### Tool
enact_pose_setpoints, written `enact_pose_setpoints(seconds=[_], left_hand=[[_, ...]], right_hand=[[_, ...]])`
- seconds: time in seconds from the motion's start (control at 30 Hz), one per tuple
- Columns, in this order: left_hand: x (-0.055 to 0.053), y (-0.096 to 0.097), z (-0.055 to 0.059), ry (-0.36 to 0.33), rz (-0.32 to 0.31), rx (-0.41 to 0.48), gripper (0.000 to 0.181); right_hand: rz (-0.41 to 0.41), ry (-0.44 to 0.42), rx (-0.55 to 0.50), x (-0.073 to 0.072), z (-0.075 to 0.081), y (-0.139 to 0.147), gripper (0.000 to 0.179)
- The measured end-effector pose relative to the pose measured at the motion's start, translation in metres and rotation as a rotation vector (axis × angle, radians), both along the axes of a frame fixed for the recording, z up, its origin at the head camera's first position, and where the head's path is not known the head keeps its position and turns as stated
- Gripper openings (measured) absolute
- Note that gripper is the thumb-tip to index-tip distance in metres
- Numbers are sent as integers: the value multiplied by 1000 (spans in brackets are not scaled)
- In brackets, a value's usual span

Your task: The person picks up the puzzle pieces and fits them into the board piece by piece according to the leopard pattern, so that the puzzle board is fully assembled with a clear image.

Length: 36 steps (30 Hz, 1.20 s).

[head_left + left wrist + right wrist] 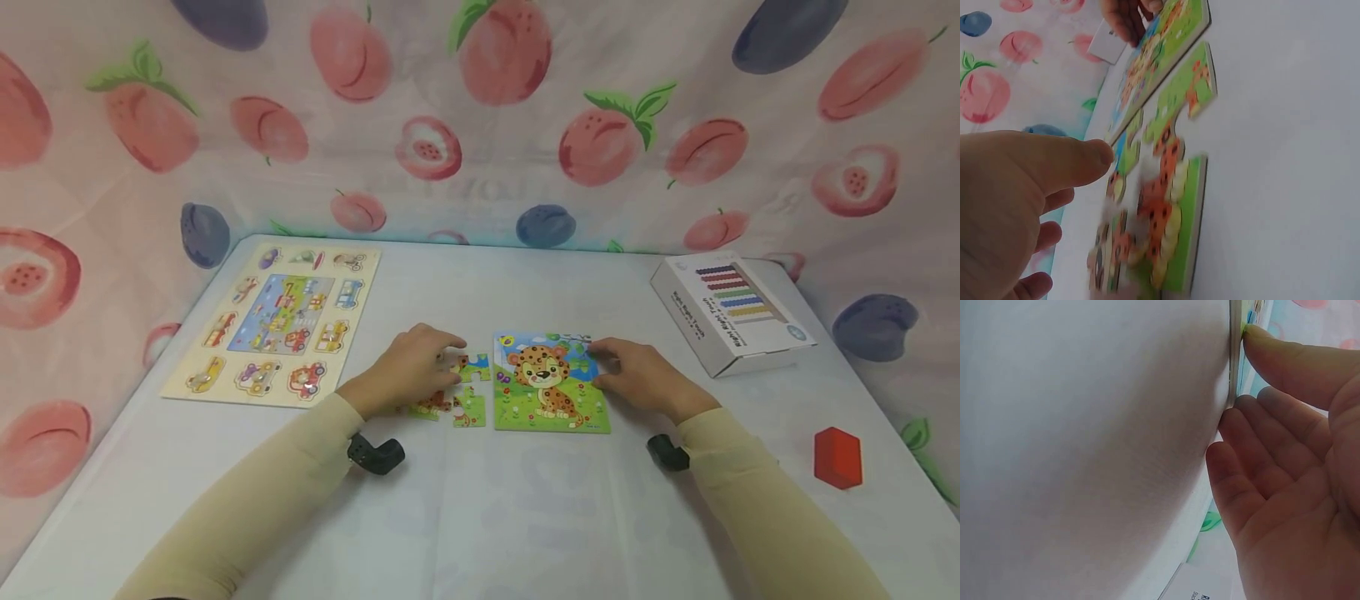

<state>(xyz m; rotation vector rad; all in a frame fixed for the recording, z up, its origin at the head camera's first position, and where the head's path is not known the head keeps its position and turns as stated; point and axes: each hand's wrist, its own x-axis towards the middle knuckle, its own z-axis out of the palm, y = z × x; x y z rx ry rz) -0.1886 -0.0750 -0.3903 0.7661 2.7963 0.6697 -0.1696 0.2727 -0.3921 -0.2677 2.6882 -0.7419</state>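
two hands work a leopard puzzle board (551, 382) mid-bench. the right hand (637, 377), its grip loose and flat-fingered, steadies the board's right edge; the left hand (412, 367) rests relaxed on loose puzzle pieces (459, 398) left of the board. best to slide pieces flat, board braced.

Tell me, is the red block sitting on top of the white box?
No, the red block lies on the table by itself, apart from the white box, nearer the camera.
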Motion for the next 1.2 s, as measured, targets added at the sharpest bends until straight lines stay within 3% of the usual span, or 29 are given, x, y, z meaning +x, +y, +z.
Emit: enact_pose_setpoints(seconds=[0.3,0.47,0.87,1.2], left_hand=[[1,-33,-8,31,35,-29,48],[2,-43,-11,13,69,-36,48],[-4,-49,-13,-67,107,-25,45],[-11,-52,-11,-52,76,-25,38]], right_hand=[[9,29,4,1,-1,0,56],[10,26,6,1,-2,2,56],[12,24,10,1,-1,1,55],[14,31,16,-1,-1,0,55]])
